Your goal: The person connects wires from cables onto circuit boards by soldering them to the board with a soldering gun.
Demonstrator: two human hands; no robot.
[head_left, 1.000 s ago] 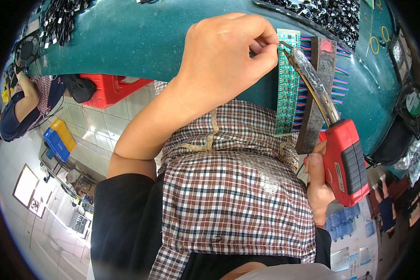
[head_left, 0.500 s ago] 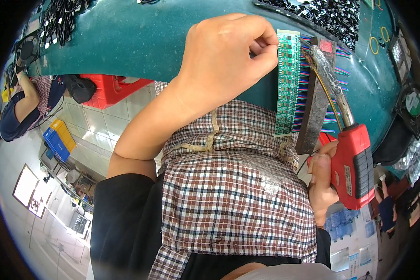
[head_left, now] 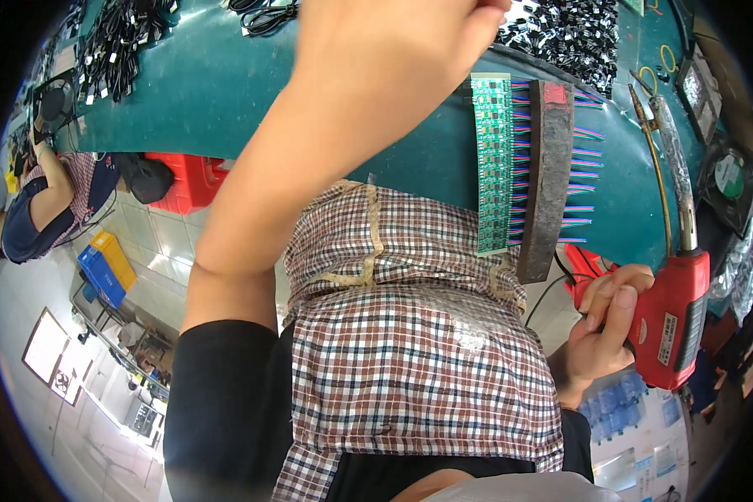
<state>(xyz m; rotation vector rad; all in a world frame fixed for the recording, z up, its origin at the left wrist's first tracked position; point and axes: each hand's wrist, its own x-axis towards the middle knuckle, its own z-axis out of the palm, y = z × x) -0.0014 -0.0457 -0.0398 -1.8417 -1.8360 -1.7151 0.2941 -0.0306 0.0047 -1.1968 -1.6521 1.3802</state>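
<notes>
My right hand [head_left: 601,339] is wrapped round the red and black handle of a soldering gun [head_left: 676,322]. Its metal barrel and thin brown feed tube point away from me, right of the work. A long green strip of circuit boards [head_left: 493,167] lies at the bench's near edge. Thin coloured wires [head_left: 584,176] run from its right side beneath a dark, worn bar [head_left: 549,167] with a red patch. My left hand [head_left: 385,50] reaches over the bench, beside a pile of small black and silver connectors [head_left: 565,38]. Blur and the upper picture edge hide most of its fingers.
Bundles of black cables [head_left: 113,50] lie at the far left of the green bench [head_left: 201,100]. Small fans [head_left: 732,180] stand at the right, near yellow rings [head_left: 668,58]. Red stools [head_left: 184,180] are below the bench. Another person [head_left: 50,197] sits at the left.
My left hand has left the circuit board strip and moved up toward the connector pile. The soldering gun has swung right, away from the boards and the bar.
</notes>
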